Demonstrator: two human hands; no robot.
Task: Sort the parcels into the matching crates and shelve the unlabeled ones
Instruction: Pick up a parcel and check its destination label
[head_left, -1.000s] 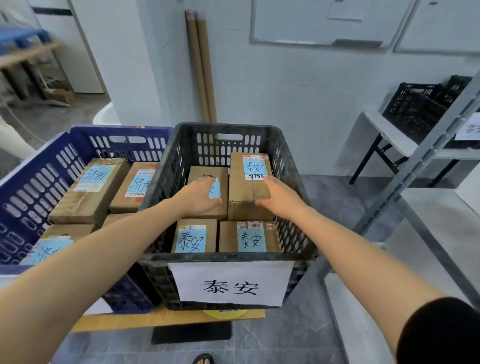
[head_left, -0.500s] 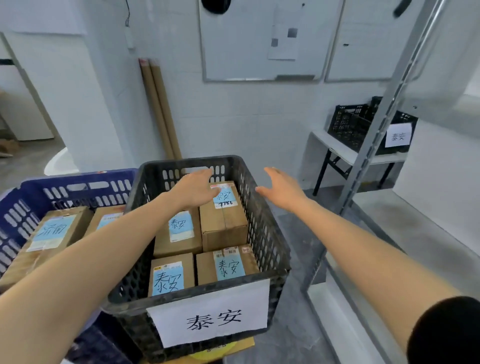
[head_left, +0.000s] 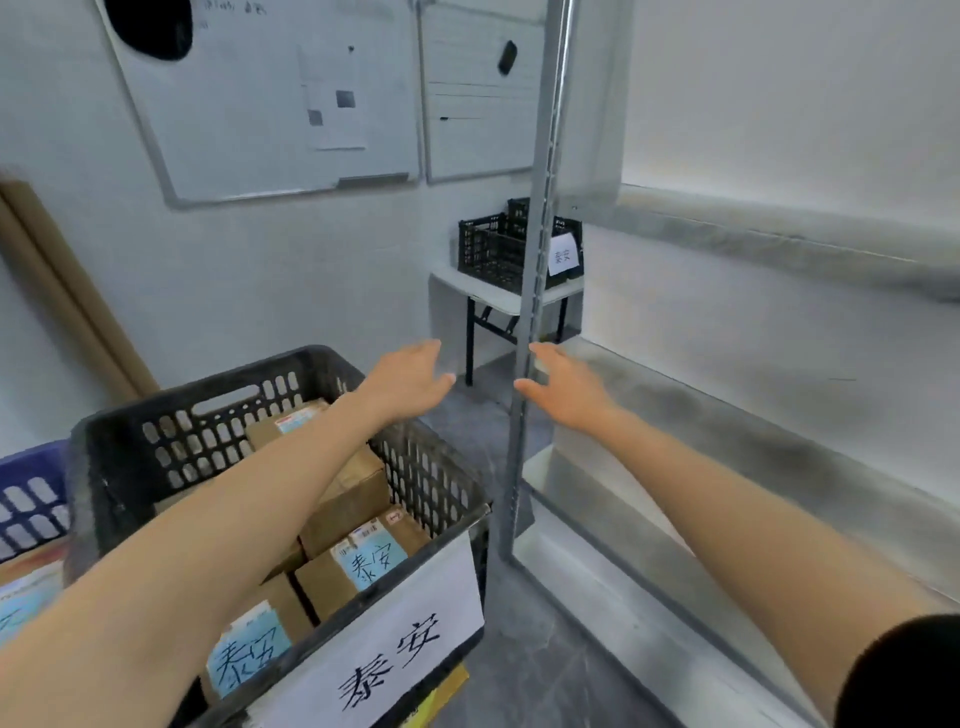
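Two bare hands held over the black slotted plastic crate (head_left: 208, 387) signed 泰安.

A white paper sign (head_left: 395, 649) on the crate's near wall reads 泰安. The brown cardboard parcels (head_left: 343, 499) lie packed inside the crate. The one at the near right corner (head_left: 363, 561) and its neighbour along the near edge (head_left: 249, 654) carry blue labels handwritten 泰安. The left hand (head_left: 410, 376) hovers past the crate's far right corner, its fingers (head_left: 431, 353) straight, spread and holding nothing. The right hand (head_left: 569, 389) is likewise released and empty, its fingers (head_left: 540, 353) just beside the grey metal shelf upright (head_left: 543, 208). Further back, a second black crate (head_left: 493, 249) with its own 泰安 sheet (head_left: 563, 254) stands on a small white surface (head_left: 498, 299).
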